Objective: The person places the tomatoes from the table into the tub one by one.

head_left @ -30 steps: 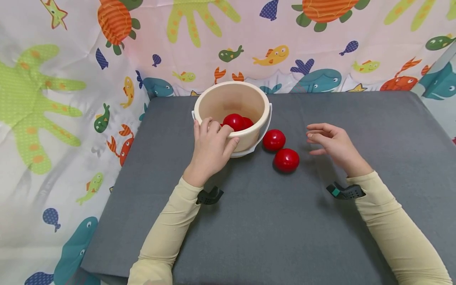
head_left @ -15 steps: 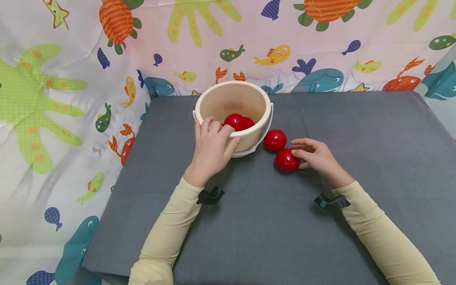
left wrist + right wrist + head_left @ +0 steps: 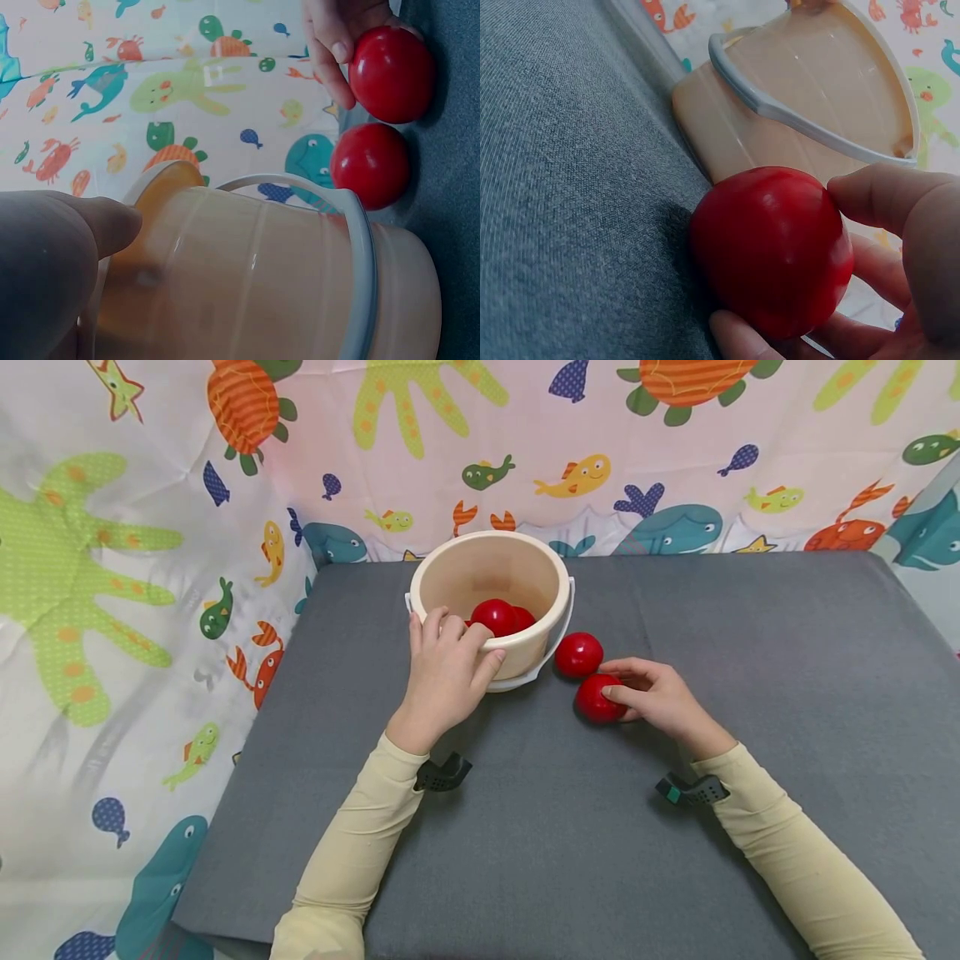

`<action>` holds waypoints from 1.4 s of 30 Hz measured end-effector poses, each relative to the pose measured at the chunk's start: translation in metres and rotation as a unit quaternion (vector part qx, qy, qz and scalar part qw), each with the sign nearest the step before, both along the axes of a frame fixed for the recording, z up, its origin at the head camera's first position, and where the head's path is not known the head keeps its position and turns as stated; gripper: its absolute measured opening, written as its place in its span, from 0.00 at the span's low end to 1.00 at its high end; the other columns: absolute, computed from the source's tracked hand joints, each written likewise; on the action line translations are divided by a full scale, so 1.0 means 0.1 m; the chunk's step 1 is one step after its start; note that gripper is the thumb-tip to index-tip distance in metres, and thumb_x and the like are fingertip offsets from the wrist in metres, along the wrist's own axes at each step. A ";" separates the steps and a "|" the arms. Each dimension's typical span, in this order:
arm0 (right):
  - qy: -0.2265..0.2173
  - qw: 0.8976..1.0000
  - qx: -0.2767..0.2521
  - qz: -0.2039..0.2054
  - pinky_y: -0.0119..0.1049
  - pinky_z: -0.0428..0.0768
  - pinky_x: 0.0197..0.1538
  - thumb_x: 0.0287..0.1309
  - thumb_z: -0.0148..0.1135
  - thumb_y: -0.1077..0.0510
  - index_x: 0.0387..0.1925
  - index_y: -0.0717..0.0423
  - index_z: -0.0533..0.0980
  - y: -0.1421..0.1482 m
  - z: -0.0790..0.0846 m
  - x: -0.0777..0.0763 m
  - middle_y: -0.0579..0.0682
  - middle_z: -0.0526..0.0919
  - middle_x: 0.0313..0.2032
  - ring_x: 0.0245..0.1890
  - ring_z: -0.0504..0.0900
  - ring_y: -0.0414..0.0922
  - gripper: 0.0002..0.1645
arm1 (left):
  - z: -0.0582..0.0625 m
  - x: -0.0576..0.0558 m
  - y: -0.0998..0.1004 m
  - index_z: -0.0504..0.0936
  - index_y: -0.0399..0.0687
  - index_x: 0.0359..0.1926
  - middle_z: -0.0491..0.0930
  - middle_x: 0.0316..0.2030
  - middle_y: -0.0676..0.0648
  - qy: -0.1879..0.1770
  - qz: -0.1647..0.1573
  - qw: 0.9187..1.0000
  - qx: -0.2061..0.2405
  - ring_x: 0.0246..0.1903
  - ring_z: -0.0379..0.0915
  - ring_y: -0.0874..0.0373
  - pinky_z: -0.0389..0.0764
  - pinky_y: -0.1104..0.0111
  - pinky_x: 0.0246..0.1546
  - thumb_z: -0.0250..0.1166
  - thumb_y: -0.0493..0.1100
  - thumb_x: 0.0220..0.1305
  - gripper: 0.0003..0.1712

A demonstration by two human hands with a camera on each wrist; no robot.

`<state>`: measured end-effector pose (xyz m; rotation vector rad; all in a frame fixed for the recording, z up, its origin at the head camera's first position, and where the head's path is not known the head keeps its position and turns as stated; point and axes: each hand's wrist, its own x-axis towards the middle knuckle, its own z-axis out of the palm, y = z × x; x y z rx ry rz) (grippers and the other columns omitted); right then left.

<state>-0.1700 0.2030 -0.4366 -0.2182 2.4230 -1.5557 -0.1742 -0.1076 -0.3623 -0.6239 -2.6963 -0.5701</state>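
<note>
A cream bucket (image 3: 525, 656) with a pale grey handle stands toward the back of the grey table, with red balls (image 3: 493, 617) inside. My left hand (image 3: 444, 681) grips its near rim, fingers over the inside and thumb outside. Right of the bucket, my right hand (image 3: 660, 700) holds a glossy red, slightly uneven ball (image 3: 597, 698) low at the tabletop. In the right wrist view the thumb lies against one side of this ball (image 3: 772, 251) and fingers curl round the other. Just behind it, close to the bucket, sits another red ball (image 3: 579, 655).
Grey cloth covers the table (image 3: 525, 843). A curtain (image 3: 420, 493) printed with sea animals hangs along the back and left sides. Each wrist wears a dark strapped device (image 3: 442, 772). The bucket's handle (image 3: 546, 662) hangs down on its right side.
My right hand has moved left and toward me from the table's right side to the nearer red ball and now grasps it. That ball shifted slightly left. My left hand stays on the rim.
</note>
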 end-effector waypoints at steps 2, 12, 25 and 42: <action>0.004 1.000 -0.001 0.003 0.34 0.87 0.38 0.69 0.62 0.57 0.65 0.59 0.74 0.00 0.00 0.00 0.63 0.79 0.56 0.39 0.81 0.39 0.26 | 0.00 0.00 0.00 0.82 0.44 0.48 0.79 0.46 0.38 0.000 0.000 1.000 0.000 0.67 0.60 0.39 0.46 0.30 0.72 0.62 0.50 0.70 0.15; 0.012 1.000 -0.010 0.000 0.35 0.87 0.37 0.68 0.62 0.58 0.63 0.61 0.75 0.01 -0.03 0.01 0.58 0.80 0.52 0.39 0.82 0.39 0.24 | -0.01 0.01 0.00 0.82 0.45 0.49 0.78 0.46 0.38 0.002 -0.001 1.000 -0.001 0.66 0.61 0.39 0.46 0.31 0.72 0.63 0.50 0.70 0.15; -0.024 0.999 -0.045 -0.018 0.36 0.88 0.39 0.69 0.61 0.58 0.63 0.64 0.74 0.03 0.00 0.02 0.48 0.81 0.48 0.37 0.83 0.38 0.25 | -0.01 0.01 0.01 0.83 0.45 0.49 0.79 0.46 0.38 0.006 -0.002 1.000 -0.001 0.67 0.61 0.39 0.47 0.30 0.72 0.63 0.50 0.70 0.16; -0.016 0.998 -0.032 -0.054 0.33 0.87 0.39 0.70 0.61 0.55 0.66 0.63 0.70 0.27 0.35 -0.10 0.34 0.79 0.46 0.42 0.82 0.37 0.28 | 0.00 0.01 0.00 0.82 0.45 0.50 0.79 0.48 0.38 -0.003 0.003 1.000 -0.003 0.68 0.59 0.40 0.45 0.30 0.72 0.63 0.51 0.70 0.17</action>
